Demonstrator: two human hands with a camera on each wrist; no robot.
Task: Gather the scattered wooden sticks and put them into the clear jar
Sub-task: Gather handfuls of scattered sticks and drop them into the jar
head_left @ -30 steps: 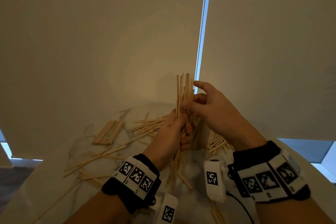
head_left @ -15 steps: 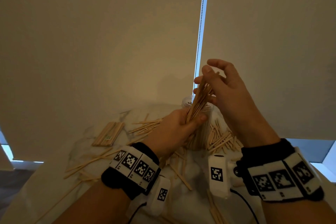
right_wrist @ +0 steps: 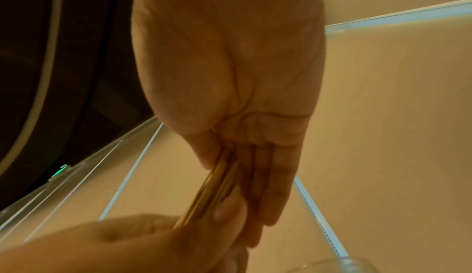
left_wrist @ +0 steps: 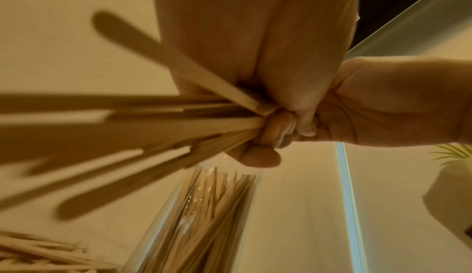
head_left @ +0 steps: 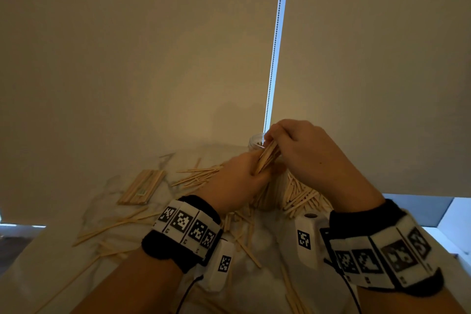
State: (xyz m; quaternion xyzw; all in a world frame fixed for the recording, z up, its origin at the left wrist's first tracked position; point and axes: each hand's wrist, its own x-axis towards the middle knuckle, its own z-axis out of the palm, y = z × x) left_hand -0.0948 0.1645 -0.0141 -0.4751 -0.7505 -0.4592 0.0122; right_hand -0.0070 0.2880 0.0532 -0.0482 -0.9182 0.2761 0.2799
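Observation:
My left hand [head_left: 239, 181] grips the lower end of a bundle of wooden sticks [head_left: 267, 157] that leans towards the clear jar [head_left: 255, 141]. Only the jar's rim shows above my hands. My right hand [head_left: 300, 153] comes down on the bundle's top end and pinches it between thumb and fingers, as the right wrist view shows on the sticks [right_wrist: 214, 184]. In the left wrist view my curled fingers [left_wrist: 278, 132] hold the fanned sticks [left_wrist: 153, 128] above the jar [left_wrist: 204, 216], which holds several upright sticks.
Loose sticks [head_left: 196, 176] lie over the marble table [head_left: 270, 237], with a heap [head_left: 300, 196] right of the jar and a flat packet of sticks [head_left: 141, 187] at the left. Roller blinds with a bead chain [head_left: 274, 46] stand close behind.
The bundle went from upright to leaning at the jar's mouth. My right hand rose, then dropped onto the bundle's top. Both hands now sit lower at the jar.

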